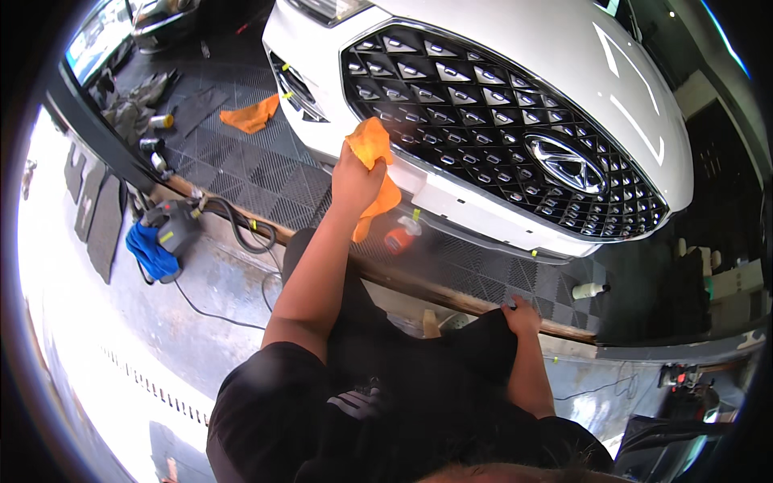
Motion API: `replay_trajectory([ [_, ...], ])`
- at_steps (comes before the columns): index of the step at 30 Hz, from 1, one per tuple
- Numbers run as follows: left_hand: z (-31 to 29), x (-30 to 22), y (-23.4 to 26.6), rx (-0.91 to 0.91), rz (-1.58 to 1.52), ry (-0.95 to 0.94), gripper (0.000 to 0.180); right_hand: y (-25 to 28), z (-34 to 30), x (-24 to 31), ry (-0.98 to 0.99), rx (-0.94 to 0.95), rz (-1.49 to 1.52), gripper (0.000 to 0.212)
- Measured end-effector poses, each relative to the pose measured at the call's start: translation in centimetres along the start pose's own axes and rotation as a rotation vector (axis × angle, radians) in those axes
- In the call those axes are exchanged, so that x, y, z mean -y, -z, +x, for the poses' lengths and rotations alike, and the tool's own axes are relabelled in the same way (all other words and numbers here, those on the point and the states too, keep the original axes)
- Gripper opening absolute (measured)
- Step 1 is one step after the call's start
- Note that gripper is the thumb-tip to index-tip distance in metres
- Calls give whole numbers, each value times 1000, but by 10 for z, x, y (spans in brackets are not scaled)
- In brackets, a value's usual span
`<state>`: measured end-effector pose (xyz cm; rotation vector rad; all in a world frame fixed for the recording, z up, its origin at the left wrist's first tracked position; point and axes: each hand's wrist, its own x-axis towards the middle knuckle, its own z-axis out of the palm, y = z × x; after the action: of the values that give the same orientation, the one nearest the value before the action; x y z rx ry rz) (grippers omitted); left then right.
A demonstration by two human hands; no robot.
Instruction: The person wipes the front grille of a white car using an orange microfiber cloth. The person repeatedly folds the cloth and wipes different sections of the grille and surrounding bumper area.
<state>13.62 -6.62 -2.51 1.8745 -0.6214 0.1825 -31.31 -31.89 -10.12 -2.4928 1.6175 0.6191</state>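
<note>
My left hand (355,182) is closed round an orange cloth (372,138), whose lower end hangs below my fist. It is up at the front of a white car, just by the lower left edge of the black and chrome grille (475,121). Whether the cloth touches the car I cannot tell. My right hand (525,317) rests at my right knee, its visible fingers apart and no object seen in it. Below the white bumper (451,196), between my hands, stands a spray bottle with orange contents (398,239).
A second orange cloth (250,115) lies on the dark floor tiles at the left. Nearer is a grey machine (172,227) with a blue cloth, hose and cord. A pale bottle (590,291) lies at the right. Floor mats (105,221) are at the far left.
</note>
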Motion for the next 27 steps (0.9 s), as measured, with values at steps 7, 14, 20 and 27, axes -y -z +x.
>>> replay_trajectory([
  [7, 74, -92, 33, -210, 328, -459, 31, -24, 9, 33, 337, -99, 303, 60],
  [14, 96, -130, -79, -219, 607, -703, 57, -47, 21, 78, 608, 363, 281, 57],
  [20, 91, -151, -83, -57, 503, -1135, 62, -51, 30, 62, 555, 292, 563, 56],
  [27, 138, -148, -28, 37, 511, -1202, 57, -46, 22, 60, 496, 318, 555, 58],
])
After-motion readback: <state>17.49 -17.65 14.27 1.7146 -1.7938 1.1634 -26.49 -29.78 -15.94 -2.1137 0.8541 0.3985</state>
